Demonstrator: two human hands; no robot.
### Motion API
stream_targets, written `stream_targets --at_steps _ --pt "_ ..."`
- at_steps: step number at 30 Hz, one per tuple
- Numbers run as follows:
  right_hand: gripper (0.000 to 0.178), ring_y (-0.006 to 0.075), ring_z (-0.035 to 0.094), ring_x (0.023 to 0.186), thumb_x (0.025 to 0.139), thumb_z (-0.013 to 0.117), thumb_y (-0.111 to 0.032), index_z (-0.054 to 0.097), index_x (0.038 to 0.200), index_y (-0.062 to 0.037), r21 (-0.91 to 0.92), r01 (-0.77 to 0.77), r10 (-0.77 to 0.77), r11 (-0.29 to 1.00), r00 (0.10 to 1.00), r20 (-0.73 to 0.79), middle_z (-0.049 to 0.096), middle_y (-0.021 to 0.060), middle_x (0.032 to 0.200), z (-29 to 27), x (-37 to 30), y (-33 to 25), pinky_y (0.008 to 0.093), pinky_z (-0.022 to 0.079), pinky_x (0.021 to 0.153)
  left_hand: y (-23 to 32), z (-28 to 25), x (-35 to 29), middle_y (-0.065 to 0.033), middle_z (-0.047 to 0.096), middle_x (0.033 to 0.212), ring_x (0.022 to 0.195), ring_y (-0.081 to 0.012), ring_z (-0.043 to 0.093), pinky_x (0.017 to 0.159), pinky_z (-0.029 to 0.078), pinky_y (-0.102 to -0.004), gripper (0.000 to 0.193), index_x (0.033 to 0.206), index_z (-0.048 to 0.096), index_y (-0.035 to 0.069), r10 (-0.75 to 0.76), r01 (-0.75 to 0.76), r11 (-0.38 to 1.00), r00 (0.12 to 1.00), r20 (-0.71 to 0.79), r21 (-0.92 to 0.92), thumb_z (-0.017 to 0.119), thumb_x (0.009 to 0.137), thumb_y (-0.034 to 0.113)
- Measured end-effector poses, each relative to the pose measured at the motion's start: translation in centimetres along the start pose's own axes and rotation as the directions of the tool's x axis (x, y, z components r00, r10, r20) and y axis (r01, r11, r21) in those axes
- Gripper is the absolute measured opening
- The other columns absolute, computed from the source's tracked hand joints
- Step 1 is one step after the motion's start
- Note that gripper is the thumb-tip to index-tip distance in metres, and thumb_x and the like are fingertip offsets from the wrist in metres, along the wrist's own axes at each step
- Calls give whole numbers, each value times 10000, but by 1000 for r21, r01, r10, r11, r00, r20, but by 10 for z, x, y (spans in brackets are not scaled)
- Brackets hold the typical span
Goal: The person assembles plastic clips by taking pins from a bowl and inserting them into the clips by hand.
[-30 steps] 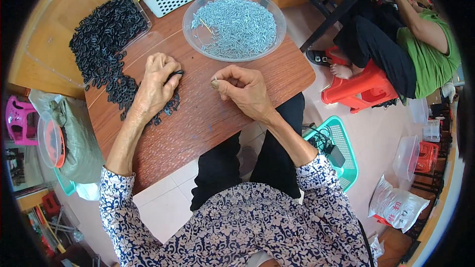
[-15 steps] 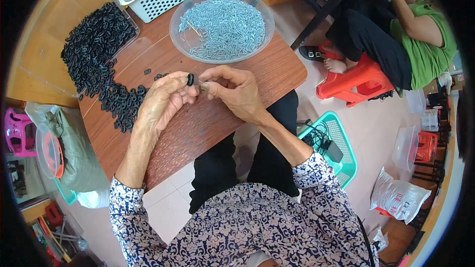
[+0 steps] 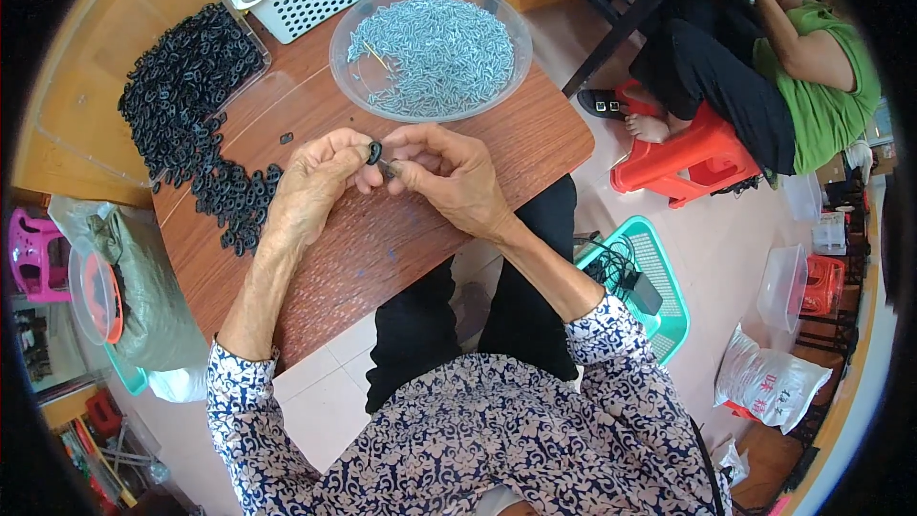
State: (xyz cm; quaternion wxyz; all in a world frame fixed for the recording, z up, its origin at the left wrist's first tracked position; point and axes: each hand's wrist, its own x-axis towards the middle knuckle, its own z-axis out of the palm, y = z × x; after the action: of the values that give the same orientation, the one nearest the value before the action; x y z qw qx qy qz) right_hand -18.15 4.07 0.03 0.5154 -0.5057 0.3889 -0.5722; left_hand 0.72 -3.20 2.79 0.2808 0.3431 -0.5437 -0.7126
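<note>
Over the table, my left hand (image 3: 320,172) pinches a small black oval piece (image 3: 374,153) with an opening in it, between thumb and forefinger. Right beside it, my right hand (image 3: 449,177) is closed in a pinch, its fingertips close against the black piece. A short, dark grey bit shows between those fingertips and the piece, too small to name. Left of my hands lies a heap of similar black pieces (image 3: 191,76), trailing toward my left wrist. Beyond my hands stands a clear round tub (image 3: 349,96) with many small silvery-blue pins (image 3: 439,48) in it.
A white perforated basket (image 3: 320,5) stands at the table's far edge. A brown wooden table (image 3: 334,277) lies under my arms. On the floor to my right is a green basket (image 3: 673,315) with cables. Further right, a person (image 3: 812,86) sits on a red stool (image 3: 669,167).
My hands have come closer together. The black piece has turned so its opening faces up more, and my right fingertips now meet it.
</note>
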Motion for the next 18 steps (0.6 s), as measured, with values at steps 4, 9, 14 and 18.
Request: stream_targets --at_steps 4,9,14,18 --pt "293 98 677 831 929 611 7 584 1221 1 -7 -29 29 1000 999 -27 676 62 1010 3 0 -2 221 556 770 -1 -5 2 -29 640 814 746 -101 606 701 475 -232 177 1018 631 11 35 -36 997 999 13 71 567 986 173" --pt "311 109 684 862 930 585 28 568 1239 1 -26 -27 27 999 999 -21 670 67 1019 1 1 2 229 561 790 -1 1 3 -22 660 776 708 -77 593 686 474 -226 171 978 647 15 55 -57 991 998 13 124 541 989 148" --pt "349 113 689 882 926 589 28 561 1272 -1 -111 -20 19 994 1000 -5 675 73 1025 2 1 -2 226 564 796 8 3 4 -4 652 764 705 -58 572 683 464 -219 168 949 656 26 29 -34 962 999 23 271 549 987 150" --pt "345 114 691 895 922 601 25 581 1266 -3 -159 -13 14 987 1000 4 681 70 1022 4 2 -1 225 565 800 8 2 3 5 642 751 726 -56 574 684 460 -216 169 951 659 24 24 -46 949 997 76 311 551 987 149"
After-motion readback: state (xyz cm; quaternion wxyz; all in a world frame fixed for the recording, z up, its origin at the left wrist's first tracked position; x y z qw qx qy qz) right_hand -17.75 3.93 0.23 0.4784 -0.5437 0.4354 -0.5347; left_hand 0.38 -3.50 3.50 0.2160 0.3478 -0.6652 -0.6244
